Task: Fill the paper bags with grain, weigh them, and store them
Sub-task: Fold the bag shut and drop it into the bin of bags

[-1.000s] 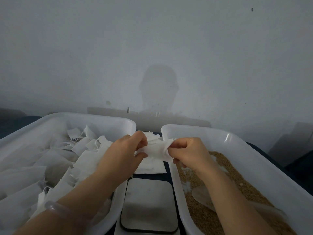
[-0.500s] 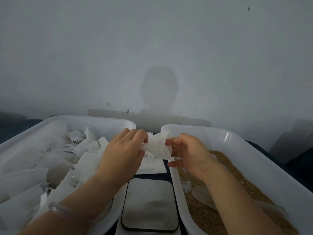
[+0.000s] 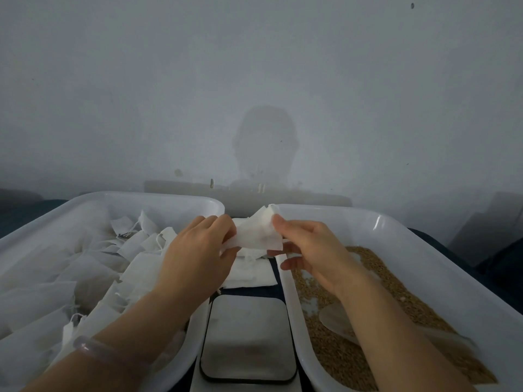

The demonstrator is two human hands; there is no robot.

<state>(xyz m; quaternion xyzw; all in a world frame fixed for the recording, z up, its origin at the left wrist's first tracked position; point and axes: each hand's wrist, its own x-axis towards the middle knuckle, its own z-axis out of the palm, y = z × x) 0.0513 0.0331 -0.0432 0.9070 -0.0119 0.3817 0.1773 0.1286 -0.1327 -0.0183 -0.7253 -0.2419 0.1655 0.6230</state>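
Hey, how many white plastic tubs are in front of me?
2. The left tub holds a heap of paper bags; the right tub holds grain and a scoop. A scale lies between them. None seems hidden, though the view ends at both sides.

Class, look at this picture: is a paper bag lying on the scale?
No, the scale is bare; the left hand and right hand hold the paper bag up beyond it.

One head-worn camera is looking forward and down, sitting close above the left hand (image 3: 198, 250) and right hand (image 3: 314, 247). A wall (image 3: 254, 80) is filling the frame's upper half.
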